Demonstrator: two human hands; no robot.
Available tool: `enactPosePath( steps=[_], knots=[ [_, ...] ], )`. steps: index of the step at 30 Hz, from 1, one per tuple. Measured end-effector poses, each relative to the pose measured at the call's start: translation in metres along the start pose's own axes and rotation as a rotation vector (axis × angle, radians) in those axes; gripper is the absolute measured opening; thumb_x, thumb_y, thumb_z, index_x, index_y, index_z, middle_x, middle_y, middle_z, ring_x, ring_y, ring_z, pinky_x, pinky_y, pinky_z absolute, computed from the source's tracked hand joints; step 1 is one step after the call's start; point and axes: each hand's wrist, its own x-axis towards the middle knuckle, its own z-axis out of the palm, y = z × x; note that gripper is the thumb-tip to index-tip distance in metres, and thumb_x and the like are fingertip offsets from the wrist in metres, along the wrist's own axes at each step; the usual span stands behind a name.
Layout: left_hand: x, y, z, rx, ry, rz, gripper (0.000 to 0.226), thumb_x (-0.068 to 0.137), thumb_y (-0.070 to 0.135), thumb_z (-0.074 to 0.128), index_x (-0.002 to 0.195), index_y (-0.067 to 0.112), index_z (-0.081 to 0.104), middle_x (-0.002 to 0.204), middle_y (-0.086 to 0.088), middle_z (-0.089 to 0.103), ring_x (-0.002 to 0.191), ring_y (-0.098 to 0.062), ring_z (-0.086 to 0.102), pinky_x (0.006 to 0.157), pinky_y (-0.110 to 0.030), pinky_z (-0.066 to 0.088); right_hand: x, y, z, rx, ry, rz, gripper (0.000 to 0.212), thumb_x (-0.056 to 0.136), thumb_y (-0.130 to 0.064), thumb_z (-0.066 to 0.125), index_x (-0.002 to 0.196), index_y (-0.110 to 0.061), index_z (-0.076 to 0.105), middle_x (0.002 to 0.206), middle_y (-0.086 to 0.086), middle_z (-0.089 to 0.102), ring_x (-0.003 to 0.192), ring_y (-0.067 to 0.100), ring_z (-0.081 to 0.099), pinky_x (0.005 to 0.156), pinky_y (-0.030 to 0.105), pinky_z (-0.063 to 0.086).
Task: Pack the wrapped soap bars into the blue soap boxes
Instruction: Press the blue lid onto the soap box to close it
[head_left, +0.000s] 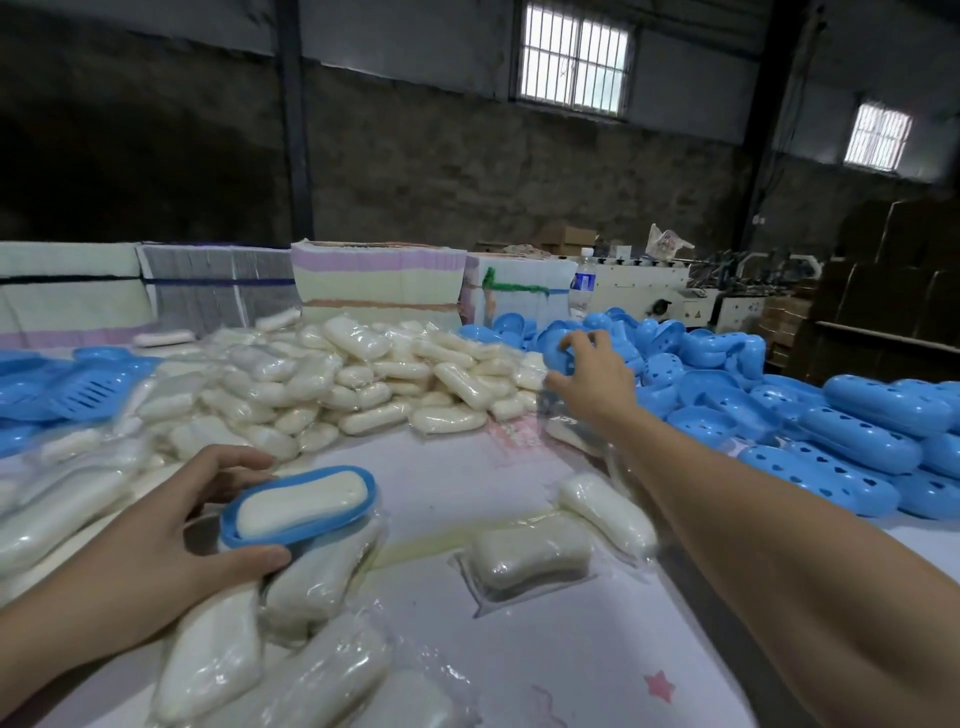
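Packing station seen from the head camera; the left hand (156, 540) steadies an open blue box half (300, 506) that carries one wrapped soap bar (302, 503), the bar lying lengthwise inside the rim and filling most of the tray; the half rests partly on loose wrapped bars at the near left of the desk (467, 483), so the grip probably serves to keep it level until a cover is fitted.

Left fingers (236, 460): curled round the far edge of the box half, with the thumb pressed against its near edge; the hand clamps the tray from both long sides and does not touch the bar itself.

The right hand (592, 374) reaches well away across the desk to the heap of blue box halves (691, 364), which lies just beside the large pile of wrapped bars (363, 374); stock of both kinds is heaped within arm's reach, presumably so that each hand can fetch without the person moving.

Right fingers (589, 340): spread and bent over one blue lid (561, 358) at the near edge of the heap, touching it from above; whether they have closed on it firmly cannot be told, since the hand is blurred.

Closed blue boxes (862, 426) lie stacked at the far right, apart from the unfilled halves; two single wrapped bars (530, 556) lie loose on the desk between the forearms.

Judged stage: one bar seated, cover being fetched, closure not yet made.
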Motion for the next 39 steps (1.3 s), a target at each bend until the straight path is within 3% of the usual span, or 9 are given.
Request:
enactPosePath(
  steps=[4, 8, 11, 15, 18, 24, 31, 34, 39],
  knots=[
    [0.001, 0.009, 0.0, -0.062, -0.023, -0.007, 0.084, 0.042, 0.066, 0.088, 0.118, 0.05, 0.055, 0.109, 0.029, 0.068, 0.1, 0.011, 0.063, 0.08, 0.0, 0.044, -0.021, -0.048, -0.016, 0.358, -0.056, -0.126, 0.035, 0.08, -0.029, 0.067, 0.112, -0.031, 0.053, 0.122, -0.006, 0.044, 0.102, 0.017, 0.051, 0.09, 0.036, 0.045],
    [-0.001, 0.017, 0.0, -0.122, -0.031, -0.041, 0.07, 0.042, 0.045, 0.088, 0.103, 0.054, 0.054, 0.107, 0.025, 0.069, 0.094, 0.004, 0.067, 0.076, -0.003, 0.046, -0.062, -0.106, -0.03, 0.707, -0.342, -0.271, 0.039, 0.075, -0.026, 0.064, 0.112, -0.036, 0.055, 0.12, -0.016, 0.052, 0.084, 0.004, 0.058, 0.057, 0.018, 0.047],
    [-0.001, 0.019, -0.001, -0.149, -0.02, -0.091, 0.068, 0.046, 0.037, 0.092, 0.101, 0.047, 0.054, 0.104, 0.012, 0.071, 0.094, 0.003, 0.066, 0.074, -0.005, 0.047, -0.089, -0.142, -0.036, 0.78, -0.565, -0.42, 0.039, 0.074, -0.022, 0.064, 0.108, -0.039, 0.056, 0.104, -0.027, 0.058, 0.079, -0.004, 0.058, 0.064, 0.025, 0.054],
    [0.0, 0.019, -0.002, -0.164, -0.029, -0.152, 0.074, 0.054, 0.024, 0.096, 0.11, 0.039, 0.05, 0.109, 0.002, 0.07, 0.092, 0.006, 0.065, 0.072, -0.003, 0.045, -0.115, -0.17, -0.032, 0.796, -0.715, -0.524, 0.045, 0.072, -0.012, 0.066, 0.113, -0.029, 0.058, 0.096, -0.028, 0.061, 0.077, 0.0, 0.06, 0.064, 0.013, 0.046],
    [0.0, 0.017, -0.003, -0.204, -0.036, -0.197, 0.083, 0.054, 0.02, 0.099, 0.114, 0.041, 0.046, 0.11, 0.004, 0.068, 0.092, 0.013, 0.063, 0.068, -0.001, 0.043, -0.132, -0.169, -0.018, 0.778, -0.735, -0.517, 0.051, 0.065, -0.016, 0.066, 0.111, -0.036, 0.06, 0.102, -0.009, 0.064, 0.079, 0.008, 0.062, 0.066, 0.022, 0.052],
    [0.001, 0.018, -0.005, -0.196, -0.062, -0.231, 0.082, 0.059, 0.015, 0.097, 0.115, 0.045, 0.044, 0.116, 0.003, 0.064, 0.096, 0.012, 0.061, 0.066, 0.0, 0.042, -0.137, -0.172, -0.01, 0.76, -0.678, -0.572, 0.048, 0.058, -0.034, 0.066, 0.104, -0.045, 0.062, 0.116, -0.003, 0.062, 0.101, 0.021, 0.063, 0.087, 0.047, 0.055],
    [-0.002, 0.025, -0.007, -0.194, -0.07, -0.227, 0.078, 0.058, 0.024, 0.097, 0.114, 0.045, 0.047, 0.112, 0.006, 0.068, 0.095, 0.011, 0.061, 0.069, -0.001, 0.041, -0.14, -0.178, -0.01, 0.764, -0.669, -0.685, 0.046, 0.063, -0.023, 0.068, 0.105, -0.041, 0.062, 0.125, -0.004, 0.057, 0.113, 0.008, 0.057, 0.097, 0.025, 0.048],
    [-0.005, 0.031, -0.008, -0.198, -0.072, -0.217, 0.077, 0.044, 0.046, 0.092, 0.108, 0.052, 0.051, 0.11, 0.01, 0.07, 0.098, 0.006, 0.064, 0.079, -0.01, 0.047, -0.14, -0.179, -0.011, 0.744, -0.669, -0.708, 0.046, 0.064, -0.016, 0.068, 0.104, -0.038, 0.063, 0.125, -0.006, 0.059, 0.113, 0.005, 0.057, 0.096, 0.019, 0.046],
    [-0.007, 0.035, -0.01, -0.201, -0.081, -0.2, 0.069, 0.043, 0.051, 0.088, 0.102, 0.055, 0.053, 0.111, 0.008, 0.069, 0.102, -0.003, 0.065, 0.094, -0.029, 0.051, -0.14, -0.18, -0.013, 0.771, -0.669, -0.704, 0.045, 0.064, -0.012, 0.068, 0.101, -0.036, 0.066, 0.126, -0.007, 0.061, 0.114, 0.007, 0.059, 0.098, 0.026, 0.048]
  ],
)
